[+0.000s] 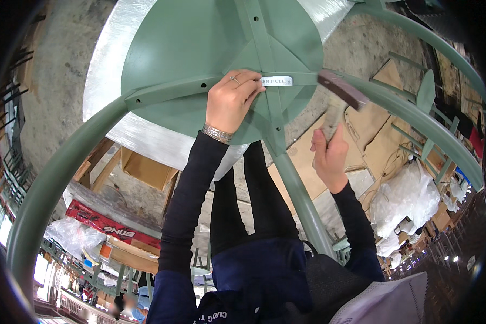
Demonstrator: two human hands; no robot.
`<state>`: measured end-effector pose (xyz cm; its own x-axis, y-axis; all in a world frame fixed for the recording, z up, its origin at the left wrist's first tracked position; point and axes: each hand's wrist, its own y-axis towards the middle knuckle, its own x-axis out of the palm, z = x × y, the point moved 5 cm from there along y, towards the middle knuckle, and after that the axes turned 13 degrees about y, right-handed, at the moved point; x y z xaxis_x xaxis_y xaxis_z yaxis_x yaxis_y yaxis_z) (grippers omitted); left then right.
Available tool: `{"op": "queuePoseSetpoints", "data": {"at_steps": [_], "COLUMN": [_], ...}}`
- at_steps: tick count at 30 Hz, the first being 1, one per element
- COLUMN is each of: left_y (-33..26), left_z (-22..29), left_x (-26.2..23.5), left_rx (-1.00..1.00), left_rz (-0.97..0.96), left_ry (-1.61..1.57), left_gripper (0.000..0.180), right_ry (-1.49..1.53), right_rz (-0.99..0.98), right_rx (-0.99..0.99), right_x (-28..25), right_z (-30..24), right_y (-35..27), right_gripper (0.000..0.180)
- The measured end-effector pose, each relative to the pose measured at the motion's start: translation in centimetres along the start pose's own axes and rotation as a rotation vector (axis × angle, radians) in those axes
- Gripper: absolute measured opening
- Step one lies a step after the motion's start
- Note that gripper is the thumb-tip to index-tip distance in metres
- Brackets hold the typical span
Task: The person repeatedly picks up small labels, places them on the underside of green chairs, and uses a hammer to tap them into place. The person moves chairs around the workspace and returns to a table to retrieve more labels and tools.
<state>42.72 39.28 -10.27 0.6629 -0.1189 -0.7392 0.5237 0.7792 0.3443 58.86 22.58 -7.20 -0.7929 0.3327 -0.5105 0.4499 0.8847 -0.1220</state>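
Clamps hammer (343,90) in right hand (331,154); bunches left hand (232,100) at the plate (277,81) on the crossbar (170,93), cannot tell whether pinching it. Could bruise that hand or skew plate by aiming poorly.

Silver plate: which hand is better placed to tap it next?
Likely the right hand: it holds the hammer near the silver plate, while the left hand is at its left end.
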Motion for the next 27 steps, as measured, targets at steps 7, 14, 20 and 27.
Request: {"op": "queuePoseSetpoints", "data": {"at_steps": [7, 14, 20, 27], "left_y": [0.2, 0.4, 0.4, 0.0], "left_z": [0.1, 0.1, 0.2, 0.2], "left_x": [0.5, 0.5, 0.4, 0.4], "left_rx": [-0.051, -0.08, -0.064, -0.019], "left_rz": [-0.036, -0.078, -0.079, -0.069], "left_ry": [0.062, 0.067, 0.08, 0.071], "left_gripper": [0.014, 0.013, 0.012, 0.013], "right_ry": [-0.276, -0.17, -0.056, -0.213], "right_rz": [-0.08, 0.0, -0.004, -0.09], "right_rx": [-0.031, -0.128, -0.126, 0.1], "right_x": [1.3, 1.7, 1.4, 2.9], "right_z": [1.8, 1.4, 0.2, 2.1], "right_y": [-0.9, -1.0, 0.0, -0.2], "right_gripper": [0.023, 0.025, 0.028, 0.025]}}
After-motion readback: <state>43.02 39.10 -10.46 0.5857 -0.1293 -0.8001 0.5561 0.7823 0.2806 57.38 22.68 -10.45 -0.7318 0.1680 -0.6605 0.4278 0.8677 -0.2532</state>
